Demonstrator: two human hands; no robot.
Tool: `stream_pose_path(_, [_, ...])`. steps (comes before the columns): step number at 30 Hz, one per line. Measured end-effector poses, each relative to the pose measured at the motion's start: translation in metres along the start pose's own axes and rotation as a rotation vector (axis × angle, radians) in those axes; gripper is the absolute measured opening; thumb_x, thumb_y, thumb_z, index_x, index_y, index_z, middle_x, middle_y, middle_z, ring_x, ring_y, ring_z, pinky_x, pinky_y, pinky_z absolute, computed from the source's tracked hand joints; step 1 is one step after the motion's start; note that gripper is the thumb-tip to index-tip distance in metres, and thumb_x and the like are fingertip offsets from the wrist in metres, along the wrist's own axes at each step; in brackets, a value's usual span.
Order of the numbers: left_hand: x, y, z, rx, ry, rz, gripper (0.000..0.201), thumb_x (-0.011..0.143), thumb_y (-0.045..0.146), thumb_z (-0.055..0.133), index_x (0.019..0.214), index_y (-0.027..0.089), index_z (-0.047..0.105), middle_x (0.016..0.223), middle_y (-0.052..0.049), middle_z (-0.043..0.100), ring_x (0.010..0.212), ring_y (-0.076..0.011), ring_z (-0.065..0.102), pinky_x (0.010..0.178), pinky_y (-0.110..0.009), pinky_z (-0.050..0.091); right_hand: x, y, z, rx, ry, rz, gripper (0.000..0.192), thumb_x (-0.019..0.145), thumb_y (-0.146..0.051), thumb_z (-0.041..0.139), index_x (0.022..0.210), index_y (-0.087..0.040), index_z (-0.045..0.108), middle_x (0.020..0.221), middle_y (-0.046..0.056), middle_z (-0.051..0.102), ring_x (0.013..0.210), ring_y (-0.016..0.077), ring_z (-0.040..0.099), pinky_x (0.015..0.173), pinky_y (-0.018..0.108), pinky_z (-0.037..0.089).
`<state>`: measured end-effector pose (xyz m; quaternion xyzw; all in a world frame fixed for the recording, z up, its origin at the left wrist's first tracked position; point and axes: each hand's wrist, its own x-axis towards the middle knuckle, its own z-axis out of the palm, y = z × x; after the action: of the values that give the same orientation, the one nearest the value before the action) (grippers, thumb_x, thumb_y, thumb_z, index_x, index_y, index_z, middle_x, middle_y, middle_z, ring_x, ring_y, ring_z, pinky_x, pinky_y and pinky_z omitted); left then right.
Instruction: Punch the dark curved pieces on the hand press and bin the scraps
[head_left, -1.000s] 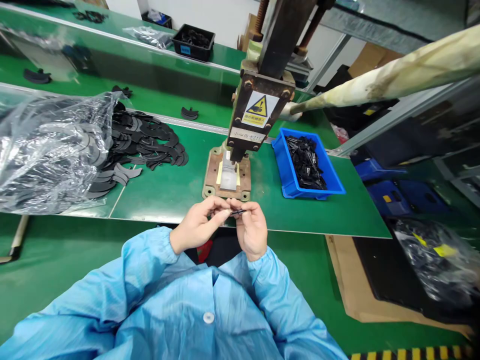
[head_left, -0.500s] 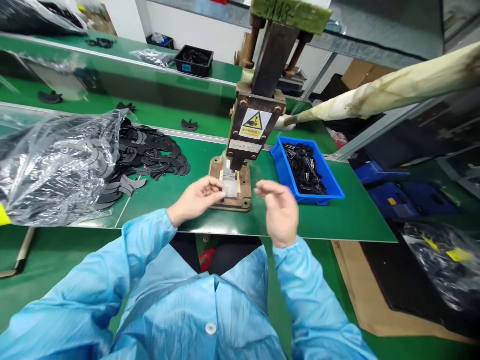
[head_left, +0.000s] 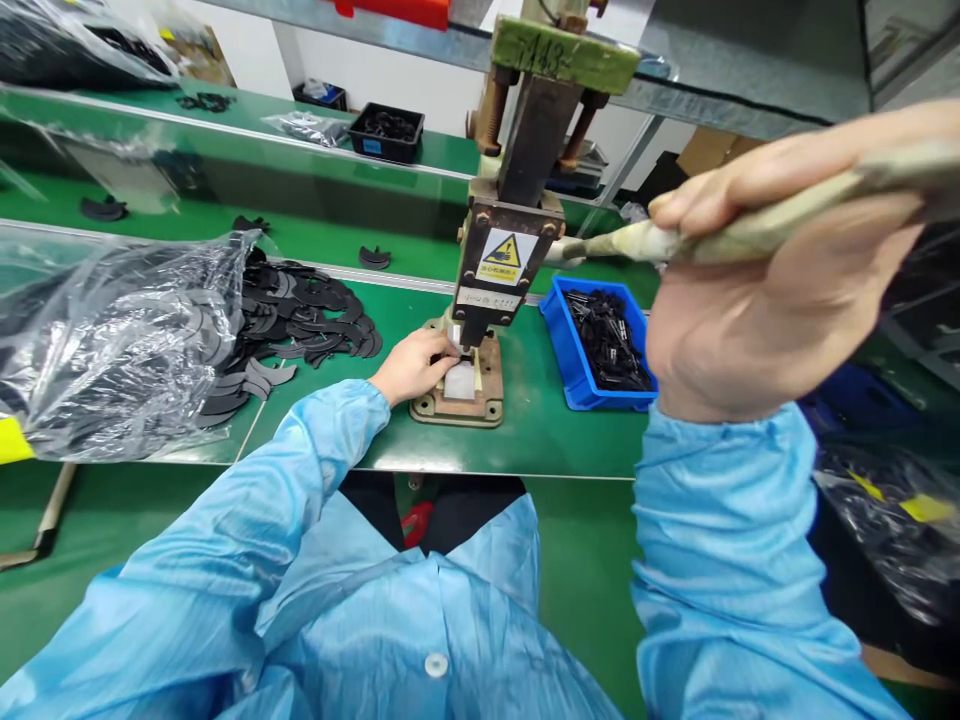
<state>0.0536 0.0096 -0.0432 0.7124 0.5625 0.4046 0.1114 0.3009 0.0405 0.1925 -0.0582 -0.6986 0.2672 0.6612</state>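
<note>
A hand press (head_left: 499, 245) with a warning label stands in front of me. My left hand (head_left: 415, 367) reaches to its base (head_left: 487, 385), fingers closed in a pinch under the ram. A small black part (head_left: 466, 357) shows at the fingertips, mostly hidden. Just in front of it lies a pale plate (head_left: 459, 380) on the base. Up at the right, close to the camera, my right hand (head_left: 750, 290) is wrapped round the press's long lever (head_left: 637, 240), which is bound in pale, stained covering.
Left of the press, flat black curved pieces (head_left: 300, 310) spill from a clear plastic bag (head_left: 120, 350). A blue bin (head_left: 581, 350) of black parts stands to the right. Behind are a black bin (head_left: 386, 132) and a loose curved piece (head_left: 374, 258). The green table's front edge (head_left: 525, 474) is near my body.
My right hand has gone from beside the press base up to the lever and taken hold of it. My left hand has moved slightly forward, to beneath the ram.
</note>
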Motion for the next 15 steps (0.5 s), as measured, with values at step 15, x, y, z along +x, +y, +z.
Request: stream_pose_path(15, [-0.005,0.001,-0.004,-0.016,-0.010,-0.001,0.019,0.102,0.029,0.065,0.107,0.020,0.081,0.113,-0.007,0.083,0.112,-0.0235,0.074,0.106,-0.039,0.054,-0.134,0.015,-0.013,-0.277,-0.028,-0.096,0.022,0.087,-0.031,0.072,0.070,-0.024,0.061,0.073,-0.004,0.066,0.097,0.0215,0.073,0.119,0.066,0.052])
